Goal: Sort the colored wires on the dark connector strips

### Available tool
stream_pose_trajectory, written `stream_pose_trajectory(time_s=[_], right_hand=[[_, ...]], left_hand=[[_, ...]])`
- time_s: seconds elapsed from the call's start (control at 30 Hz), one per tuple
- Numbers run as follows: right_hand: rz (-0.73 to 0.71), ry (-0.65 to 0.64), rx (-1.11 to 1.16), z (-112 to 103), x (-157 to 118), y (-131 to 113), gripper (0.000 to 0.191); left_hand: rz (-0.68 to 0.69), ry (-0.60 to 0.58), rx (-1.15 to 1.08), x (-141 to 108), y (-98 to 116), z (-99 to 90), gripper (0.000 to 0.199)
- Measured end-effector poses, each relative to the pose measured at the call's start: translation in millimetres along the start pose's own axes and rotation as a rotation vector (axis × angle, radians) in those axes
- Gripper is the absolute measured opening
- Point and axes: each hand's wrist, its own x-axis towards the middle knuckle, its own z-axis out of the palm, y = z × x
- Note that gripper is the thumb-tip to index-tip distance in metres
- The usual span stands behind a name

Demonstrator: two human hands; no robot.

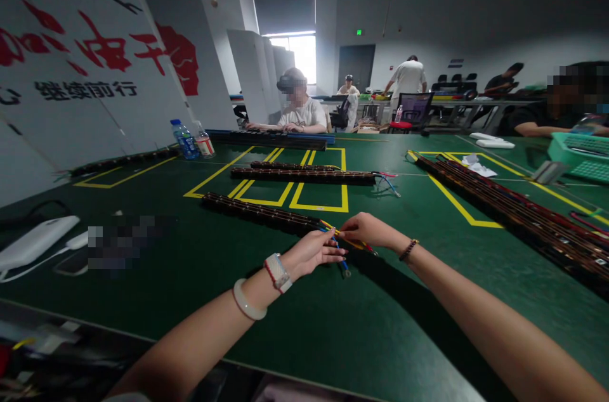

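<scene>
A long dark strip (261,210) with pale lines along its top lies on the green table in front of me. Colored wires come out of its right end: a yellow wire (327,224), a blue wire (343,265) ending in a metal ring terminal, and a red one. My left hand (314,255) pinches the wires between thumb and forefinger, its other fingers stretched out. Opposite it, my right hand (368,229) is closed on the yellow wire, fingertips nearly touching the left ones. Exactly which wires lie in each pinch is partly hidden.
Beyond are two similar strips (304,175) within yellow tape outlines. At right lies a bundle of strips (518,205) near a green basket (580,155). Bottles (185,141) stand at the back left; a white power bank (40,240) lies left. Other people sit across and at right.
</scene>
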Motion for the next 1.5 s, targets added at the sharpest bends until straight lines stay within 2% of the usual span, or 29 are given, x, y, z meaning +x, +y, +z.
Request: stream_pose_trajectory(time_s=[0.1, 0.23, 0.4, 0.6, 0.83, 0.93, 1.03, 1.17, 1.23, 1.3, 1.37, 1.5], right_hand=[[-0.044, 0.018, -0.071, 1, -1, -4, 0.031], [0.008, 0.088, -0.083, 3, -1, -7, 0.030], [0.036, 0.178, -0.173, 2, 0, 1, 0.024], [0.053, 0.356, -0.525, 4, 4, 21, 0.027], [0.049, 0.438, -0.680, 22, 11, 30, 0.027], [-0.051, 0.510, -0.748, 26, 1, 28, 0.028], [-0.312, 0.580, -0.793, 25, -13, 25, 0.027], [-0.728, 0.454, -0.888, 22, -25, 20, 0.035], [-0.843, 0.399, -0.921, 24, -26, 19, 0.034], [-0.866, 0.395, -0.921, 27, -25, 18, 0.030], [-0.829, 0.418, -0.866, 29, -23, 18, 0.028], [-0.621, 0.559, -0.580, 30, -16, 14, 0.027]], left_hand=[[-0.022, 0.033, 0.042, 5, -5, 3.5, 0.020], [0.010, 0.050, 0.085, 7, -7, 6.3, 0.025], [0.012, 0.058, 0.078, 6, -7, 1.8, 0.020], [-0.040, -0.035, 0.145, 6, -8, -6.9, 0.018], [-0.042, -0.079, 0.149, 9, -9, -11.5, 0.021], [-0.023, -0.114, 0.138, 8, -10, -11.7, 0.025], [-0.017, -0.139, 0.134, 7, -10, -11.1, 0.026], [-0.032, -0.135, 0.119, 4, -9, -9.4, 0.022], [-0.034, -0.135, 0.114, 3, -8, -8.9, 0.020], [-0.034, -0.144, 0.100, 3, -7, -9.4, 0.021], [-0.054, -0.180, 0.074, 3, -6, -11.0, 0.028], [-0.122, -0.246, 0.062, 6, -5, -15.2, 0.042]])
